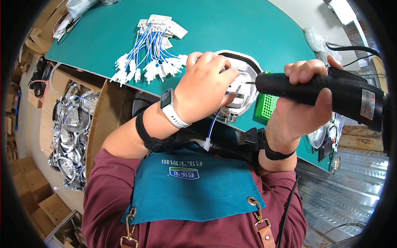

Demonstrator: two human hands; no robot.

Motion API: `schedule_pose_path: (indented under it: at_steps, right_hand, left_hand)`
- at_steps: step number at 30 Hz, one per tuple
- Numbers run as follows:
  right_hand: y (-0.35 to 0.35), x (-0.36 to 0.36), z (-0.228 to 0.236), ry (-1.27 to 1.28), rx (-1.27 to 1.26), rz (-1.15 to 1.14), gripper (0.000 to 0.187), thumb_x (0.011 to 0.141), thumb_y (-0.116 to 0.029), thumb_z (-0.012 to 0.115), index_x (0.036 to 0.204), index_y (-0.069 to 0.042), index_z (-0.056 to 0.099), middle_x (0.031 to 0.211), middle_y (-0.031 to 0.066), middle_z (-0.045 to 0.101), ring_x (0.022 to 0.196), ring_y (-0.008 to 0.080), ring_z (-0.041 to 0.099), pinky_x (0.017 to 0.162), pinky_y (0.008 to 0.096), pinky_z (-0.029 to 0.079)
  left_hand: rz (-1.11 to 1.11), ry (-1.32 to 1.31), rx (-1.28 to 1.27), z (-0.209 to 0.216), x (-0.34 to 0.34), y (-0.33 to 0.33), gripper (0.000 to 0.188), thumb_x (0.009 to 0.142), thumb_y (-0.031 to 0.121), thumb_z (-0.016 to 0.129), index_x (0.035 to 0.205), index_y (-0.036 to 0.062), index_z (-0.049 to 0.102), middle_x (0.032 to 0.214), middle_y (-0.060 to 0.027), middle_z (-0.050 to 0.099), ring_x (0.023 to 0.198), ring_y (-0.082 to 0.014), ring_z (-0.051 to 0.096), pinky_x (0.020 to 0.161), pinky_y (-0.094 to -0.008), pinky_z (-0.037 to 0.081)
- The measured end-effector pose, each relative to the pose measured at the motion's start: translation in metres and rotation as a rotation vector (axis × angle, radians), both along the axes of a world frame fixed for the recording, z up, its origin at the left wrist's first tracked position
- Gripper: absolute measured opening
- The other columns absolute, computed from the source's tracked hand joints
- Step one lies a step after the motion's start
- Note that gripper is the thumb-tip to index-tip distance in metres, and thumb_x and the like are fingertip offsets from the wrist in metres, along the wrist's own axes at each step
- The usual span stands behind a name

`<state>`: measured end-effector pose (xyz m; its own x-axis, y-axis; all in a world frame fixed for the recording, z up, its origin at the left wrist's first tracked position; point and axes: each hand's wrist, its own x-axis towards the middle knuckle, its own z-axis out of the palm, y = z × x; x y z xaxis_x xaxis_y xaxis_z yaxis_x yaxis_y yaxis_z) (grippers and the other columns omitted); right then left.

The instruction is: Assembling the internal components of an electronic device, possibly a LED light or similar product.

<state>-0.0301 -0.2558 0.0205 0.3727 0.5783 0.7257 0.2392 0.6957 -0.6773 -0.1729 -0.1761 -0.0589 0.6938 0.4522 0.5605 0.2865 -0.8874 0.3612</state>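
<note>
A white, rounded lamp-like housing (pixel 248 66) with a dark rim lies at the front edge of the green table. My left hand (pixel 206 78) reaches over it, thumb and fingers closed on a white module (pixel 237 87) inside. A blue and white wire pair hangs from the housing's near side over the table edge, ending in a white connector (pixel 207 144). My right hand (pixel 304 87) grips a black electric screwdriver (pixel 306 89) lying sideways, its bit pointing left onto the module. Whether the bit sits on a screw is too small to tell.
Several white modules (pixel 159 25) with blue and white wires and connectors lie on the green table (pixel 99 37). A green perforated tray (pixel 266 106) stands right of the housing. A cardboard box (pixel 103 111) at left holds several finished-looking units (pixel 72 136). Clear plastic bags (pixel 316 41) lie far right.
</note>
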Motion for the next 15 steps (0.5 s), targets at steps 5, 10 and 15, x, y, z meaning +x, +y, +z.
schedule_pose_path:
  at_steps: [5,10,15]
  right_hand:
    - [0.005,-0.003,-0.005,-0.005,-0.026,0.001,0.059,0.080,-0.040,0.057,0.120,-0.002,0.035,0.073,0.0071,0.050,0.065,0.0167,0.046,0.065,0.0343,0.037]
    - [0.017,0.004,-0.006,0.067,0.075,0.154,0.061,0.078,-0.030,0.066,0.115,0.008,0.036,0.068,0.0122,0.053,0.059,0.0170,0.051,0.057,0.0288,0.043]
    - [0.022,0.001,-0.006,-0.134,-0.013,0.314,0.055,0.078,-0.030,0.065,0.115,0.003,0.041,0.069,0.0089,0.051,0.059,0.0159,0.050,0.056,0.0287,0.040]
  left_hand:
    - [0.006,-0.038,-0.014,-0.002,0.000,-0.001,0.036,0.066,0.020,0.074,0.100,0.0143,0.063,0.101,-0.0032,0.054,0.099,-0.0235,0.049,0.090,-0.0414,0.031]
    - [-0.016,-0.070,-0.044,-0.004,0.002,0.000,0.037,0.063,0.017,0.076,0.098,0.0139,0.063,0.101,-0.0035,0.054,0.099,-0.0242,0.049,0.090,-0.0420,0.031]
    - [-0.027,-0.097,-0.074,-0.006,0.001,0.001,0.038,0.061,0.015,0.077,0.097,0.0135,0.063,0.100,-0.0034,0.054,0.099,-0.0244,0.050,0.090,-0.0428,0.030]
